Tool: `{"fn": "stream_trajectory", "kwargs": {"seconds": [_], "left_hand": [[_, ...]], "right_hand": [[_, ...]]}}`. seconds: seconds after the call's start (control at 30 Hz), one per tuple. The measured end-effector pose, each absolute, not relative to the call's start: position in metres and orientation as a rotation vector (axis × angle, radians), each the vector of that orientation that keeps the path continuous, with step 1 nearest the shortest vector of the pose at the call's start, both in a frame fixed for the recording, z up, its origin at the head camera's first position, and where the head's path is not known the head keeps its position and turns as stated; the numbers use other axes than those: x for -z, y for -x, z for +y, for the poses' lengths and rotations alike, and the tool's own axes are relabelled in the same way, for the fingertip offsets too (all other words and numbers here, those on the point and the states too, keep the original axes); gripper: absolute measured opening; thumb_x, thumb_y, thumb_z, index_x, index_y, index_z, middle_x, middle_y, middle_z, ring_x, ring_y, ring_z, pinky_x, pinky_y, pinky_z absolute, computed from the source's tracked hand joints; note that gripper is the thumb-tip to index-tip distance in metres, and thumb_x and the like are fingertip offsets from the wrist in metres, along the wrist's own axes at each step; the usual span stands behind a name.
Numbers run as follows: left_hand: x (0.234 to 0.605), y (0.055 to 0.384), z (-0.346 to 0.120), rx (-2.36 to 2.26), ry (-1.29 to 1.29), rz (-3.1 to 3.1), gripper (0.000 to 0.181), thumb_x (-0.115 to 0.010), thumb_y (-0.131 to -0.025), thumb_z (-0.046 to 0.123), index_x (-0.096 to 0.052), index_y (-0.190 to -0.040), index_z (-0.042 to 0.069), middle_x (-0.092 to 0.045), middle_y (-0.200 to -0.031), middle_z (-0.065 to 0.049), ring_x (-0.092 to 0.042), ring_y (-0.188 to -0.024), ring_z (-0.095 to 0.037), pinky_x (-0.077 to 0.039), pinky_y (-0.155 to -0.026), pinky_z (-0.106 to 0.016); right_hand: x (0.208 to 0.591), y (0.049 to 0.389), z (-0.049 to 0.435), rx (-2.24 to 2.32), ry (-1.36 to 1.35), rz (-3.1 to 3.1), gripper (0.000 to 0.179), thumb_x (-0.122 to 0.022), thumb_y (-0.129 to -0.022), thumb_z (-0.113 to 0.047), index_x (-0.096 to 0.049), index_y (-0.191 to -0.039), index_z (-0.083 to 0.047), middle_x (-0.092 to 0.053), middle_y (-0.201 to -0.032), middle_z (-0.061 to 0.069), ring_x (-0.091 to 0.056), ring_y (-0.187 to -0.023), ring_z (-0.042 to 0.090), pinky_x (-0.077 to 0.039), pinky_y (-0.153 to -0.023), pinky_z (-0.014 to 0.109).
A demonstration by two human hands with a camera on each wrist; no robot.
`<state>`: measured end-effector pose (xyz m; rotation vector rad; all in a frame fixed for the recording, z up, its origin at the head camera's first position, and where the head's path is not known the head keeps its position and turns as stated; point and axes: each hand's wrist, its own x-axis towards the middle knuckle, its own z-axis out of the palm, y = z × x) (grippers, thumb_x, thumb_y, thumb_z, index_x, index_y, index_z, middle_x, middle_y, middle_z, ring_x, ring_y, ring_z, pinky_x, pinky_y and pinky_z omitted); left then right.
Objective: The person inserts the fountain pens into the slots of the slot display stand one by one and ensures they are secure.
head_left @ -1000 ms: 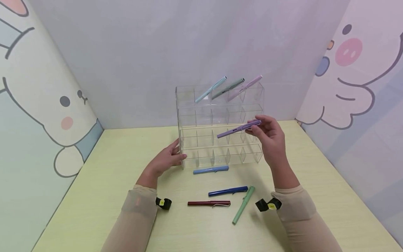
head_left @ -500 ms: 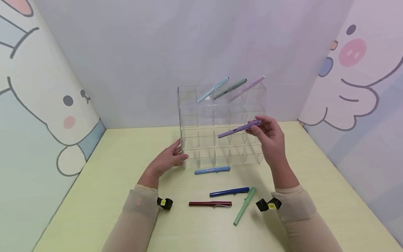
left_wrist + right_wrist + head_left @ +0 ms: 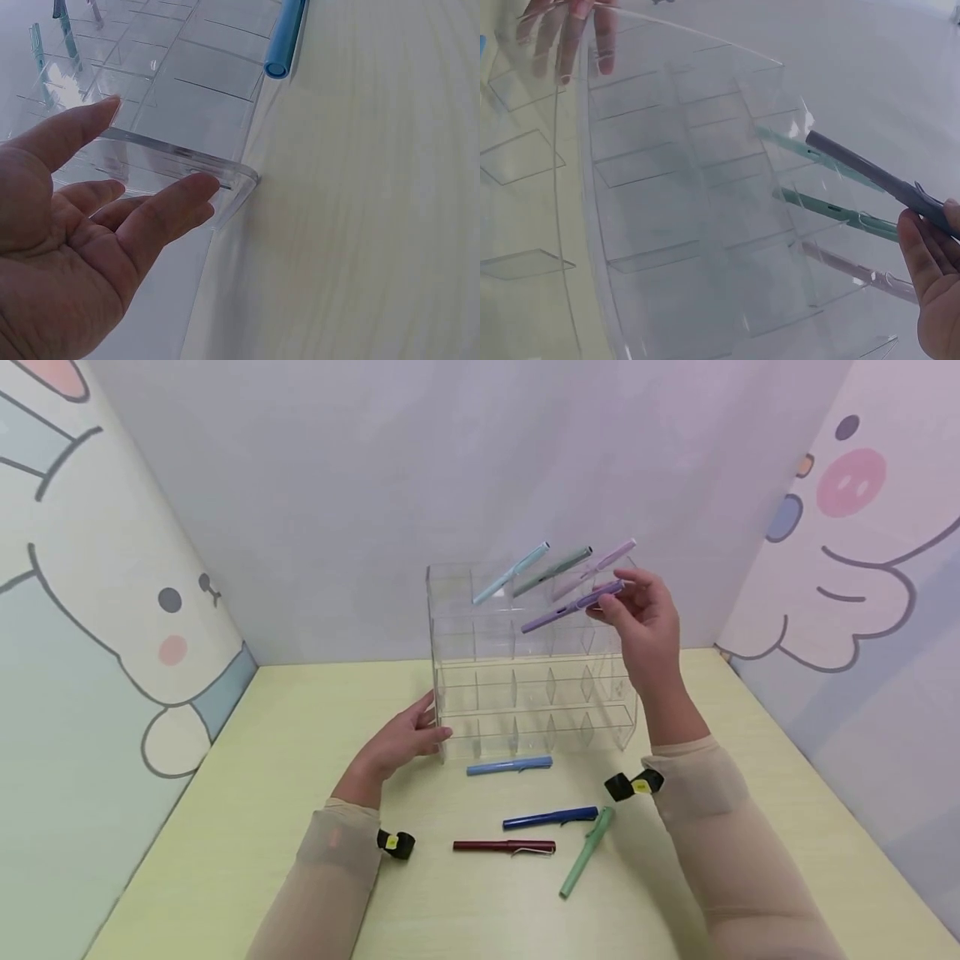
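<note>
My right hand [image 3: 647, 618] pinches a purple fountain pen [image 3: 558, 612] between thumb and fingers. The pen slants in front of the clear acrylic rack [image 3: 495, 693], near its top tier. In the right wrist view the same pen [image 3: 862, 165] looks dark grey. Three pens lean in the top tier: a pale blue pen [image 3: 512, 573], a grey-green pen [image 3: 553, 572] and a pink pen [image 3: 611, 557]. At the rack's left side rests my left hand [image 3: 401, 743], thumb by the front edge and loosely extended fingers against the outer side panel [image 3: 161, 154].
On the table [image 3: 315, 710] before the rack lie a light blue pen [image 3: 508, 766], a dark blue pen [image 3: 550, 818], a dark red pen [image 3: 504, 846] and a green pen [image 3: 587, 853]. A grey wall [image 3: 337, 527] rises behind the rack.
My right hand has lifted the purple pen from in front of the rack's middle tiers to near the top tier. The left hand stays at the rack's side. The view has shifted slightly.
</note>
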<state>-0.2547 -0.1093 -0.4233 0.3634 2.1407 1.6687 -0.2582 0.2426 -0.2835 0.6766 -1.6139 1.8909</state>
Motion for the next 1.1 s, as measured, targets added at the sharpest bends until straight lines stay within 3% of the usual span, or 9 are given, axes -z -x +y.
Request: {"fn": "stream_trajectory", "kwargs": {"seconds": [0.27, 0.73, 1.1], "left_hand": [[0.425, 0.257, -0.11, -1.669, -0.375, 2.14, 0.088, -0.069, -0.092, 0.034, -0.01, -0.157, 0.037, -0.025, -0.162, -0.002, -0.054, -0.13, -0.023, -0.047, -0.105, -0.044], [0.423, 0.257, -0.108, -1.674, -0.378, 2.126, 0.087, -0.067, -0.094, 0.029, -0.009, -0.159, 0.033, -0.024, -0.162, -0.006, -0.053, -0.131, -0.024, -0.048, -0.103, -0.044], [0.422, 0.256, -0.107, -1.679, -0.374, 2.117, 0.086, -0.067, -0.095, 0.029, -0.009, -0.159, 0.033, -0.026, -0.162, -0.007, -0.054, -0.13, -0.024, -0.049, -0.103, -0.043]], "right_hand": [[0.276, 0.277, 0.233, -1.997, -0.651, -1.529, 0.035, -0.066, -0.089, 0.005, -0.049, -0.12, 0.0, -0.066, -0.101, 0.017, -0.066, -0.086, 0.025, -0.06, -0.08, 0.034], [0.296, 0.292, 0.213, -1.881, -0.626, -1.736, 0.032, -0.065, -0.09, 0.004, -0.05, -0.119, 0.003, -0.064, -0.097, 0.011, -0.067, -0.084, 0.02, -0.059, -0.08, 0.028], [0.298, 0.295, 0.205, -1.72, -0.524, -2.046, 0.033, -0.063, -0.094, -0.003, -0.051, -0.124, 0.007, -0.064, -0.105, 0.019, -0.067, -0.089, 0.019, -0.056, -0.082, 0.021]]}}
